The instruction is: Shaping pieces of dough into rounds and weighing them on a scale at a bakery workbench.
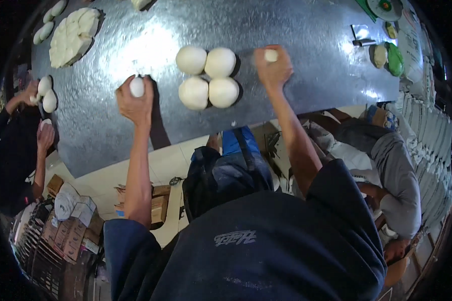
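Observation:
My left hand (134, 105) is closed around a small white dough ball (137, 87) on the metal table (311, 85). Four larger, round dough balls (221, 62) sit in a two-by-two cluster between my hands, touching one another. Right of them, my right hand (274, 72) is closed on a piece of dough (270, 55), mostly hidden by the fingers. A big flat slab of dough (73, 37) lies at the upper left.
A co-worker's hands (45, 134) handle dough at the left edge. Another person (397, 185) bends low beside stacked sacks (427, 170) at the right. A green bag (395, 60) and scale (385, 7) stand at the table's right. Boxes (65, 236) lie below left.

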Demonstrator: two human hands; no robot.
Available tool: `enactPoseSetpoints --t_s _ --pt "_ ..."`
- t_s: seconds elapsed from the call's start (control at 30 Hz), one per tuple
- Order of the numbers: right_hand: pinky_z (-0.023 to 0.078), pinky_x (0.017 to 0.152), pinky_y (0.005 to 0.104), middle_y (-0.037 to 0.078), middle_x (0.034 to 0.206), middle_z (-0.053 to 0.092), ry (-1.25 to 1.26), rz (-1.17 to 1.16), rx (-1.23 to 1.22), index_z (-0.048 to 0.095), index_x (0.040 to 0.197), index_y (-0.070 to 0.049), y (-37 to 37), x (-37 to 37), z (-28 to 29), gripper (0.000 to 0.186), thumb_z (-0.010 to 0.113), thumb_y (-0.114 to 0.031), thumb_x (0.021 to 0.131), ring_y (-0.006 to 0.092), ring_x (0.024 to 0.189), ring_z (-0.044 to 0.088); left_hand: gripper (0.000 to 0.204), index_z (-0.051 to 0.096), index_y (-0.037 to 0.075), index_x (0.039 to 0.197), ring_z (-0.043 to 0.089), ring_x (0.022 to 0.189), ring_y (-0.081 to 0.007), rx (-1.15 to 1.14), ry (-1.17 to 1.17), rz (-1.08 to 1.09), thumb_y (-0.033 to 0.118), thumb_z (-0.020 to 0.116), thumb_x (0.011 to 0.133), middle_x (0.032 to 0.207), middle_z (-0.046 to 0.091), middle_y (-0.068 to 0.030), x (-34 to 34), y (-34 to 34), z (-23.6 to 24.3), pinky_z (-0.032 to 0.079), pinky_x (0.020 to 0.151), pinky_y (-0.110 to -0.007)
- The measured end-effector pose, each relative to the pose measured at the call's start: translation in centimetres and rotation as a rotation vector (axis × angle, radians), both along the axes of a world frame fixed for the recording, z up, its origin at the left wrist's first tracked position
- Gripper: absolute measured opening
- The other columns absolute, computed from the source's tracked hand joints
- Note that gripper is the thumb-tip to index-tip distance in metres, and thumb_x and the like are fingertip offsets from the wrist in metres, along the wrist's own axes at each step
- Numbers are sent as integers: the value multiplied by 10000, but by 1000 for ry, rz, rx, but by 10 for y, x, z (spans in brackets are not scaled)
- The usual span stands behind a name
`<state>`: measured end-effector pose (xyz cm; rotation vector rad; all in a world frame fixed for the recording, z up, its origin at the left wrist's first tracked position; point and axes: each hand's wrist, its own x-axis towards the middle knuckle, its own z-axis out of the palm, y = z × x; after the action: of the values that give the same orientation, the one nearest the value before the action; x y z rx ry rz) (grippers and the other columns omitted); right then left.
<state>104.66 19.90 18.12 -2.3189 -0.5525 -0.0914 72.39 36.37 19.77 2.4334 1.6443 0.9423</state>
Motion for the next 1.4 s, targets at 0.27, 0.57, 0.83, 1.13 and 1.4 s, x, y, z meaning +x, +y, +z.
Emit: enactPoseSetpoints --t_s 0.27,0.57,0.83,1.13,1.4 --pt "472 746 442 153 988 599 -62 522 -30 606 955 -52 -113 -84 79 425 798 -283 653 349 879 570 496 592 41 1073 557 949 -349 -260 -96 -302 251 818 685 1024 598 -159 -35 -113 54 451 818 -432" --pt "449 787 422 122 934 571 63 86 2 615 1001 -32 -125 34 70 204 663 -177 865 314 877 547 447 626 32 1133 559 1029 -304 -421 -318 69 421 576 919 1112 583 -211 -87 22 37 443 886 -381" --pt "467 759 408 107 873 633 75 -179 144 654 862 -71 -59 -14 -7 102 660 -121 772 323 868 590 341 632 7 1119 607 973 -291 -53 -314 210 171 708 830 1089 625 -158 -11 -12 -13 489 838 -391" --pt "472 822 420 155 1042 640 97 541 253 641 990 -36 -101 -22 68 228 666 -153 796 343 952 603 389 611 39 1140 570 1029 -303 -401 -117 218 208 717 806 1134 581 -176 -23 -51 50 436 904 -376" --pt "449 939 418 158 1219 539 -22 394 238 545 1236 -73 -128 -116 58 592 767 -114 689 329 1103 547 850 383 17 1366 506 1136 -327 -478 -370 80 284 837 699 1268 455 -197 -36 -104 32 417 971 -403"
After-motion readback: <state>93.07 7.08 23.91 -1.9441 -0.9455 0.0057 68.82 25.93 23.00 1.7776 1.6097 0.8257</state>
